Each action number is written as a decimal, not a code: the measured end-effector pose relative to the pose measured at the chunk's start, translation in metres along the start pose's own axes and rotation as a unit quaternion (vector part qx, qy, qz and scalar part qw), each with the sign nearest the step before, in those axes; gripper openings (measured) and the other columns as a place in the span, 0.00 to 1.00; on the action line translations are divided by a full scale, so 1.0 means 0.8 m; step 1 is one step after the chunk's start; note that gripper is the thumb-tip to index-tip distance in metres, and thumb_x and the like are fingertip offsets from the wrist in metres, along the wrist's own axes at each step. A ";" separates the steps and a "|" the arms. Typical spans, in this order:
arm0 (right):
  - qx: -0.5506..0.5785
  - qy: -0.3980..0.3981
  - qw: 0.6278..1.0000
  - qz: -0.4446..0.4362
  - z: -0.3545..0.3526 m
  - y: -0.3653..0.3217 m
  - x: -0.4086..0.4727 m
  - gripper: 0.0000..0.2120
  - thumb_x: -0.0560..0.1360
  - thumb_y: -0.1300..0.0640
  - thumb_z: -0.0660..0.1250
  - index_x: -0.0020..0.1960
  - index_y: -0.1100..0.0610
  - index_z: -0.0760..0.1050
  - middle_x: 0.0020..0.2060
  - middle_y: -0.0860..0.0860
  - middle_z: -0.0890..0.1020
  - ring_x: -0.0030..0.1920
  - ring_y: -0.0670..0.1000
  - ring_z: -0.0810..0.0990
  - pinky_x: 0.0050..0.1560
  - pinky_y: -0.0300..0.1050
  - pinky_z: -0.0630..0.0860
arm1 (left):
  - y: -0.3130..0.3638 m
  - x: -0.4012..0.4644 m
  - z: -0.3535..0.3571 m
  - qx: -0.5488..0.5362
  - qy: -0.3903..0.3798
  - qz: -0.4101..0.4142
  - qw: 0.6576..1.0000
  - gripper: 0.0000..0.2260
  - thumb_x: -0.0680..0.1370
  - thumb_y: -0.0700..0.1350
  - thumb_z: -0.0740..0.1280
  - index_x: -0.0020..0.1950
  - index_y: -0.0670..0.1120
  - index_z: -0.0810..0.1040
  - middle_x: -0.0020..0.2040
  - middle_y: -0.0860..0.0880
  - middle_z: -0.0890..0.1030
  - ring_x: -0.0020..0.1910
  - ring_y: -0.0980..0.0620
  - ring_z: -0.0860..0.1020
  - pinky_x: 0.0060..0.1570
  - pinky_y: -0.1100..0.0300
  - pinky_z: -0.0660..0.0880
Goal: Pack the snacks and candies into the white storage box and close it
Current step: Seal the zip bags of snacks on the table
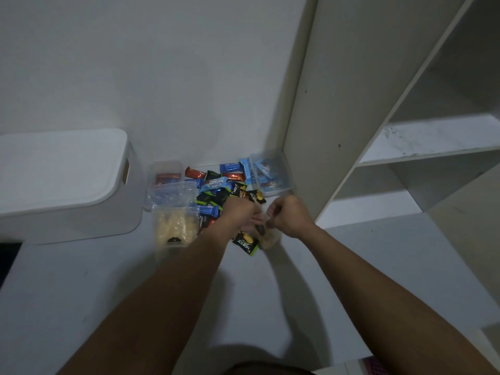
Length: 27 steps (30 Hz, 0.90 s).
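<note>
Snacks (216,185) lie heaped on the floor (135,293) against the wall, between the white storage box (67,185) at the left and a white shelf unit (392,158) at the right. The box sits with its lid on, well apart from the hands. In the pile are blue, red and black-and-green wrappers; a small clear tub (165,174) stands at the pile's left end, another clear tray (270,171) at its right end holds blue packets, and a zip bag of pale yellow pieces (173,226) lies at the near left.

Both hands meet at the near edge of the pile. The left hand (238,215) and the right hand (289,215) have their fingers curled, pinching the top of a small clear bag (269,239) of brownish pieces; a black Nextar packet (244,242) hangs just below the left hand, though whether that hand grips it I cannot tell.

The step looks like sealing or gathering this bag before packing. To do it well, press the closure fully along its length, keep the mouth upward so nothing spills, then free one hand to lift the lid off the box, since nothing can go in until it is open. Loose wrappers are light and slippery, so scoop several together rather than one by one.
</note>
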State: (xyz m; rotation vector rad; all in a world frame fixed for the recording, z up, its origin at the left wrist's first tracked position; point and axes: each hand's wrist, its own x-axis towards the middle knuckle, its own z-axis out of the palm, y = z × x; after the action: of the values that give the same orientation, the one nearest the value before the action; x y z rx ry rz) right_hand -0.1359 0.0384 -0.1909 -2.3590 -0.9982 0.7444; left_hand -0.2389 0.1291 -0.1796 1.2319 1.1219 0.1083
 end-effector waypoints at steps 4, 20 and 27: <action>0.089 -0.017 0.996 -0.014 -0.001 -0.001 -0.008 0.08 0.65 0.57 0.80 0.36 0.54 0.80 0.32 0.48 0.81 0.34 0.45 0.76 0.40 0.43 0.75 | -0.009 0.002 -0.012 0.020 0.014 0.038 0.999 0.06 0.73 0.34 0.67 0.49 0.34 0.80 0.42 0.38 0.82 0.35 0.48 0.81 0.33 0.59 0.79; -0.014 0.069 0.995 -0.074 -0.010 -0.029 -0.009 0.06 0.76 0.58 0.69 0.40 0.53 0.80 0.30 0.42 0.74 0.38 0.48 0.74 0.42 0.39 0.67 | -0.010 -0.011 -0.050 0.115 0.033 0.153 0.981 0.05 0.72 0.37 0.67 0.38 0.44 0.82 0.39 0.43 0.84 0.42 0.45 0.82 0.37 0.57 0.77; -0.012 0.042 0.991 -0.130 -0.032 -0.045 -0.012 0.05 0.77 0.61 0.67 0.45 0.55 0.82 0.39 0.48 0.80 0.43 0.49 0.77 0.46 0.41 0.70 | 0.001 -0.014 -0.065 0.123 0.051 0.264 0.955 0.09 0.73 0.36 0.71 0.53 0.45 0.81 0.51 0.51 0.80 0.46 0.55 0.79 0.41 0.65 0.76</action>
State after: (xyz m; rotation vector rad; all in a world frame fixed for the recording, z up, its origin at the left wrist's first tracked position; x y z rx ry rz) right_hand -0.1433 0.0482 -0.1469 -2.2031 -1.2515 0.5316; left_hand -0.2813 0.1586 -0.1672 1.7485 0.8856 0.4514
